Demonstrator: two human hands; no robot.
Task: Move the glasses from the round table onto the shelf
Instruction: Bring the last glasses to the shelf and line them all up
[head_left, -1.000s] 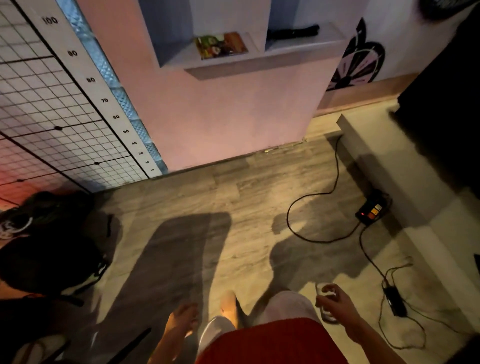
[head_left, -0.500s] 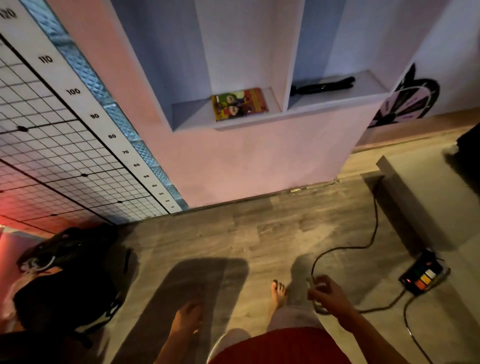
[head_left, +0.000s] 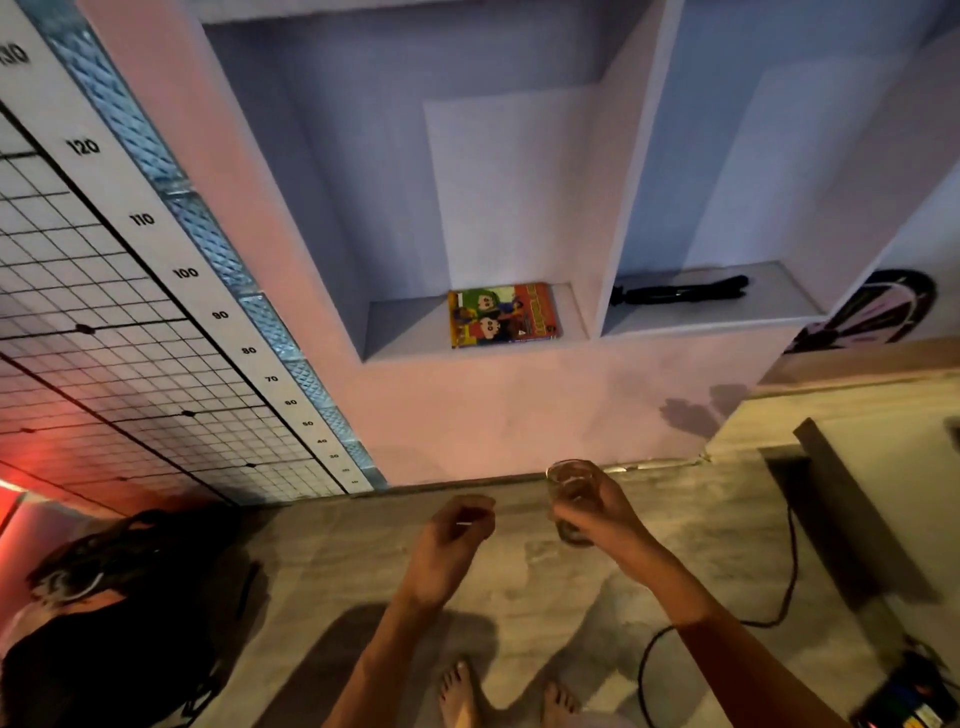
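My right hand (head_left: 597, 512) is raised in front of me and grips a clear drinking glass (head_left: 566, 480) upright, its rim above my fingers. My left hand (head_left: 449, 543) is lifted beside it, a little lower and to the left. Its fingers are curled with a faint glint between them, and I cannot tell whether they hold anything. Ahead in the pink wall is the shelf (head_left: 405, 335), a recessed niche well above and beyond both hands. The round table is out of view.
A colourful comic book (head_left: 503, 314) lies in the left niche, and a black folded tripod (head_left: 680, 293) in the right one. A dark bag (head_left: 104, 613) sits on the floor at left, a black cable (head_left: 784, 587) and power strip (head_left: 914, 706) at right. A low white platform (head_left: 893, 467) stands at right.
I have moved closer to the wall and the view has tilted up. Both hands rose from hip height to in front of me, the right one lifting the glass.
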